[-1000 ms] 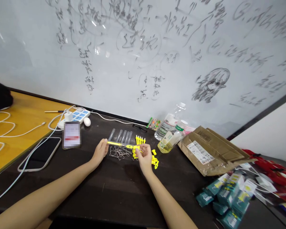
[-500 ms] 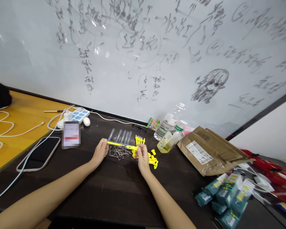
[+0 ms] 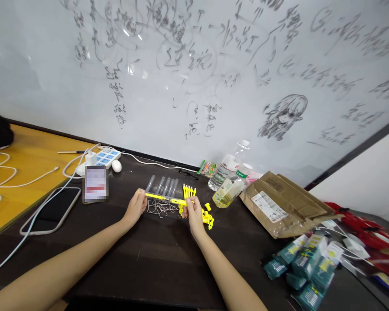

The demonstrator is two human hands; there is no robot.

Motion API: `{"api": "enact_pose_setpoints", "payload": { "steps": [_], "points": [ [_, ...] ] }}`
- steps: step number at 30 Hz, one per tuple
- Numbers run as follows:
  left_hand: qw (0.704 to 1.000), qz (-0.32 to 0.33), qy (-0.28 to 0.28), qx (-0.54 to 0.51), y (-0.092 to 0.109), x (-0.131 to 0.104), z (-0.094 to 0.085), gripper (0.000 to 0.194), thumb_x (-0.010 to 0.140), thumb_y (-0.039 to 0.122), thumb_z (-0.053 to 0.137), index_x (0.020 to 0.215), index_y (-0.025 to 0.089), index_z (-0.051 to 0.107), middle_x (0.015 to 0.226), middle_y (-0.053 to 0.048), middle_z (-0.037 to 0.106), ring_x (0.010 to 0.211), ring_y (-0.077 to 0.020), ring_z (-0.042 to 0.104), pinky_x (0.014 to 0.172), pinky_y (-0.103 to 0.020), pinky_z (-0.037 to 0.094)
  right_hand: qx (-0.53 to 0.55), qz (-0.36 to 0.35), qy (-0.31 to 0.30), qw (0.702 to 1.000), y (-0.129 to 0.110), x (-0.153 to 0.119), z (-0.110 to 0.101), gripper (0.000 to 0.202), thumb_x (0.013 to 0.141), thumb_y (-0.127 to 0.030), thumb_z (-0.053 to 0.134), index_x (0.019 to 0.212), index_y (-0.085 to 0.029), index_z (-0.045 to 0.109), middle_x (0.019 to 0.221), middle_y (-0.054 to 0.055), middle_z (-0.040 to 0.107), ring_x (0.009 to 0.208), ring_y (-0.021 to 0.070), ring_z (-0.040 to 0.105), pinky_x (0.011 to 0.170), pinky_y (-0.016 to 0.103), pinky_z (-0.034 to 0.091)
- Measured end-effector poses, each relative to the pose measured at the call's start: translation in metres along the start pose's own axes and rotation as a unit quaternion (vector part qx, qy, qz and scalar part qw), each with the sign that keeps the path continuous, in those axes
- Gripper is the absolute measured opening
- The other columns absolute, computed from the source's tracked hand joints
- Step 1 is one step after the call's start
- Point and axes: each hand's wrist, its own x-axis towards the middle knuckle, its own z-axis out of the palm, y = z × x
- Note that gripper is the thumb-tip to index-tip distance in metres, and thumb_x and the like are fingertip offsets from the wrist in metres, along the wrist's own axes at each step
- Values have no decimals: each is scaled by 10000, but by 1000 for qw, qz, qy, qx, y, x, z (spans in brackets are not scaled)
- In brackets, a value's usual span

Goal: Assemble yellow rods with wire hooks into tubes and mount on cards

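My left hand (image 3: 135,211) pinches the left end of a thin yellow plastic rod (image 3: 154,196). My right hand (image 3: 193,214) grips a yellow plastic piece (image 3: 178,201) in line with that rod. Rod and piece meet end to end over the table, with a bit of metal between them. Just behind lie several clear plastic tubes (image 3: 165,186) and several short yellow sticks with metal tips (image 3: 189,191). Bent metal wire hooks (image 3: 162,209) lie below the rod. Small yellow plastic parts (image 3: 208,214) are heaped beside my right hand, which partly hides them.
Bottles (image 3: 228,192) and a brown parcel (image 3: 275,203) stand to the right, near green boxes (image 3: 311,261). On the left are a phone (image 3: 53,211), a card-like item (image 3: 95,185) with blurred print, and a power strip (image 3: 108,157) with cables. A whiteboard (image 3: 142,129) rises behind the dark table (image 3: 149,263).
The metal stretch between the yellow rod and the yellow piece looks shorter now. Both hands keep their grips and have barely moved; the whole view has shifted slightly.
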Motion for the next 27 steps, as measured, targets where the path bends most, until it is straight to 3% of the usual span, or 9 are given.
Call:
{"api": "enact_pose_setpoints", "payload": {
  "steps": [5,18,27],
  "points": [
    [1000,6,-6,-2,-2,1,-1,391,814,574,439,708,212,335,486,108,295,347,-33,230,326,-124,165,30,9,-9,999,1,1,0,257,819,-443,546,818,-227,407,480,-112,386,379,58,369,391,168,345],
    [1000,-8,-2,10,1,1,-1,418,805,586,440,670,210,319,456,114,280,325,-28,228,313,-121,152,-21,-58,-40,997,-3,-2,-2,183,839,-372,511,931,-229,442,635,-72,424,482,73,437,443,195,398],
    [999,-34,-23,5,-1,4,-2,415,778,597,474,687,215,340,431,124,279,297,-27,206,289,-118,138,-28,-54,-44,997,-3,-1,-4,207,829,-377,520,946,-232,428,632,-67,444,484,84,453,458,210,397]
  ]
}}
